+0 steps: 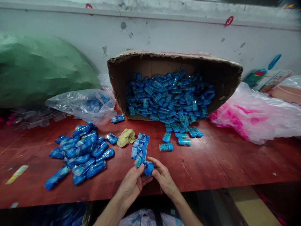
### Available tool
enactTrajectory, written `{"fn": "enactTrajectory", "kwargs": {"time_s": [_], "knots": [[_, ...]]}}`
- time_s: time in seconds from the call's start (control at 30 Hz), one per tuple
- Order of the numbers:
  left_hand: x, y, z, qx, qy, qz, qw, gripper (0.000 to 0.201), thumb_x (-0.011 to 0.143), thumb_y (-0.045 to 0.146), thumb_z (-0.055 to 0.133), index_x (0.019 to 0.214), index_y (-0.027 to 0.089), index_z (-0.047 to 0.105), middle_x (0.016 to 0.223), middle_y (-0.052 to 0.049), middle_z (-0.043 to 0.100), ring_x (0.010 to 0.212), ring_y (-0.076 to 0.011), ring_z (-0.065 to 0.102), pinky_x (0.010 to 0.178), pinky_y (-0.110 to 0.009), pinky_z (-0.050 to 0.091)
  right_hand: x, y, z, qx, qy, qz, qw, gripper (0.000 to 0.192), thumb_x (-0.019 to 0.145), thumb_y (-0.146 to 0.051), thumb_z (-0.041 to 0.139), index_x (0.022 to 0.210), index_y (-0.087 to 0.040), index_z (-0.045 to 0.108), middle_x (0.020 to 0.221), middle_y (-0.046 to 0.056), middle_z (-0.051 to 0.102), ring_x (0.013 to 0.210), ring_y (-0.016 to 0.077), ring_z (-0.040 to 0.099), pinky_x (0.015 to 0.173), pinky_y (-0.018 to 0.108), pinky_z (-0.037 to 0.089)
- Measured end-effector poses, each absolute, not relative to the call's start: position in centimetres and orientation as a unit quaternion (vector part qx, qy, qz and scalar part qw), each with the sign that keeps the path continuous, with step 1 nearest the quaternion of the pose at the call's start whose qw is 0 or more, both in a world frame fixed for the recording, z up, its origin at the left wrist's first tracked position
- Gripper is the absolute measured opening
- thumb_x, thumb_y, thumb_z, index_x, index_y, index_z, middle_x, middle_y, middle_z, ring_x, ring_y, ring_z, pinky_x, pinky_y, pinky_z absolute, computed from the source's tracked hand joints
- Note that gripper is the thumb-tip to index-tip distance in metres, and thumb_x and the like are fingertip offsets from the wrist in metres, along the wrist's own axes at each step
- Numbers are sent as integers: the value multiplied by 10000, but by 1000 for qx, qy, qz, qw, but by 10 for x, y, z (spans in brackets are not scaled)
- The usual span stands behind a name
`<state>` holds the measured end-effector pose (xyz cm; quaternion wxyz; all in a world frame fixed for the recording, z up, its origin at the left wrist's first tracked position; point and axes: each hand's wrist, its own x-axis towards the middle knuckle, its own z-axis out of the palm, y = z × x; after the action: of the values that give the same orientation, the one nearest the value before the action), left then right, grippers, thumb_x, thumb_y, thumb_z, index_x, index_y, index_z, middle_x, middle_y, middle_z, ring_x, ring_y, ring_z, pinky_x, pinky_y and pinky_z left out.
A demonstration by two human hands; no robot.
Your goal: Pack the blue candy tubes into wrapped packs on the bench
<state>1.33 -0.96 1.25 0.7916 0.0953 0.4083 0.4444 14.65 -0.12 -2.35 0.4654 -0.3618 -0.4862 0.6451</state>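
Observation:
Just above the table's front edge, my left hand [134,182] and my right hand [164,178] are closed together on a small blue-capped bottle [148,169], partly covered by a printed blue wrapper. My fingers hide part of it. Flat printed blue wrappers [140,146] lie right behind my hands. Close by is a crumpled yellowish cloth [126,137]. To the left sits a heap of wrapped blue bottles [82,150]. Several unwrapped clear bottles [166,147] with blue caps and teal pellets lie loose on the right.
A cardboard box [113,73] on its side spills a pile of blue-capped bottles [169,97] onto the red table [223,160]. Beside it are a clear plastic bag [68,102], a large green sack [44,69] and a pink-filled bag [258,113]. Near the left edge lies a yellow strip [17,174].

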Motion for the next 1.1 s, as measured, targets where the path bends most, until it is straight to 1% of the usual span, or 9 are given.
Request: {"fn": "enactTrajectory", "kwargs": {"time_s": [0.07,0.13,0.23,0.3,0.43,0.53,0.83,0.97,1.1], "knots": [[-3,-4,23,85,414,477,770,130,784,222,549,849,139,625,833,-68,708,785,-186,656,806,-351,493,147,0,-21,-398,-504,623,446,373,776,-275,556,1145,-231,529,937,17,607,831,152,562,771,275,441],[-28,4,38,64,422,572,701,171,819,260,486,834,154,619,826,-68,705,794,-192,654,794,-364,499,149,4,-19,-440,-541,574,429,316,784,-228,525,1099,-219,557,875,6,591,749,127,543,707,246,442],[-68,16,62,29,412,711,568,478,813,511,362,995,127,581,984,-139,661,925,-229,615,781,-376,507,149,13,-15,-484,-628,469,388,252,803,-217,505,1042,-213,584,837,5,568,711,125,518,691,245,431],[-83,19,68,23,434,733,523,480,814,474,388,1053,88,543,1000,-165,645,924,-230,612,760,-364,512,145,22,-13,-507,-685,389,351,261,808,-230,521,1065,-224,563,868,13,560,736,138,520,713,258,424],[-65,15,47,96,531,623,566,226,792,219,487,993,131,544,748,-75,681,689,-176,650,666,-305,511,126,45,-14,-574,-759,219,214,236,782,-271,583,1013,-230,557,946,45,559,868,199,527,729,287,410],[-36,13,18,166,545,565,596,263,709,228,609,941,133,529,682,-45,677,621,-161,647,631,-274,497,114,59,-19,-611,-761,158,147,120,769,-268,597,870,-208,575,893,55,573,837,215,539,682,288,401],[-9,20,-16,236,619,526,533,434,584,297,692,948,139,517,636,33,583,414,-62,517,378,-164,370,125,57,-29,-614,-760,139,163,85,843,-245,501,862,-239,584,850,16,580,831,166,555,665,236,378],[-6,24,-21,280,630,521,503,420,589,336,666,924,127,521,549,57,529,382,-62,467,345,-162,335,123,59,-28,-607,-768,126,162,254,789,-338,580,1032,-267,555,940,31,565,853,190,541,660,252,383],[-9,28,-24,292,642,511,492,380,608,352,629,898,132,523,539,50,539,340,-55,426,321,-165,303,118,65,-31,-598,-778,114,154,106,828,-274,528,887,-262,614,886,35,575,835,194,534,654,259,373]]}}
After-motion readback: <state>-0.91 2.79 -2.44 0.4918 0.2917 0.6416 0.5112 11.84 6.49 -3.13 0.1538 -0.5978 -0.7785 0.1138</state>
